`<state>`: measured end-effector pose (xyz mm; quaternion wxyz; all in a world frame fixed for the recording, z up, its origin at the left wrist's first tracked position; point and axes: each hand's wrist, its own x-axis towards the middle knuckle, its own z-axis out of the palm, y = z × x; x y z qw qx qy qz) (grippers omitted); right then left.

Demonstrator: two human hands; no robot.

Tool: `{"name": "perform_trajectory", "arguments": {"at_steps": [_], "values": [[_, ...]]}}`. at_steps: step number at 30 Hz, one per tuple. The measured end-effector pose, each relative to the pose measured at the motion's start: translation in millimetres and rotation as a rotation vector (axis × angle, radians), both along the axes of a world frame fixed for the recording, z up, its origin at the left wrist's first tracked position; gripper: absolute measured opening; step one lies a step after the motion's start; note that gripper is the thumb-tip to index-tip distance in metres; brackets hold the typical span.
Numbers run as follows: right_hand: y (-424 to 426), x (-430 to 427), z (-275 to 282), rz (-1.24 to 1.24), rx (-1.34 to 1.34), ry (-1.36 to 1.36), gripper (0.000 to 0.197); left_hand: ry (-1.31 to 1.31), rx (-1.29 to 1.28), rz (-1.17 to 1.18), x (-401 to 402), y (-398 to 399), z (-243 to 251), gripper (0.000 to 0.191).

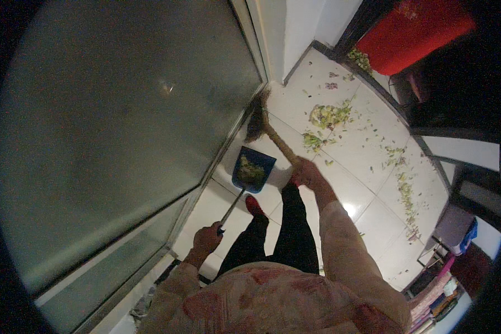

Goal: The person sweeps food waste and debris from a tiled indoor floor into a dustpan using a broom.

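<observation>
My left hand (207, 239) is closed around the thin handle of a blue dustpan (267, 160), which stands on the floor in front of my feet with green and yellowish plant scraps inside. With my right hand (311, 175) I grip the handle of a broom (280, 144). Its dark bristles (256, 119) are beyond the dustpan, close to the frame of the glass panel. To the right of the broom, a pile of green leafy scraps (330, 116) lies on the tiles, and a smaller clump (313, 142) is nearer to me.
A large frosted glass panel (129, 117) fills the left side. More scraps trail across the white tiled floor (355, 167) on the right, as far as a dark edging. A red object (417, 35) is at the upper right. Folded cloths (436, 292) and furniture stand at the lower right.
</observation>
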<state>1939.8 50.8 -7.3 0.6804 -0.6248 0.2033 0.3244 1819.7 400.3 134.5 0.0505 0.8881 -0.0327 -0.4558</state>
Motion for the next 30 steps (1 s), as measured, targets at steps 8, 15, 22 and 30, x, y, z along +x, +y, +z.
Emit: {"name": "perform_trajectory", "arguments": {"at_steps": [8,15,22,30], "values": [[-33.8,-31.8,-1.8,-0.154,-0.013,-0.136,0.021,-0.044,-0.009,-0.063,-8.3,7.2,-10.7,0.043],[-4.9,-49.9,48.3,-0.628,0.366,0.182,0.026,-0.048,-0.080,-0.034,-2.3,5.2,-10.2,0.040],[-71.2,-80.6,-24.6,-0.274,-0.032,-0.109,0.021,0.032,-0.063,-0.051,7.0,-2.7,-10.5,0.040],[-93.8,-314.7,37.1,-1.062,0.281,0.513,0.012,-0.098,-0.210,-0.086,-2.7,22.6,-30.6,0.033]]}}
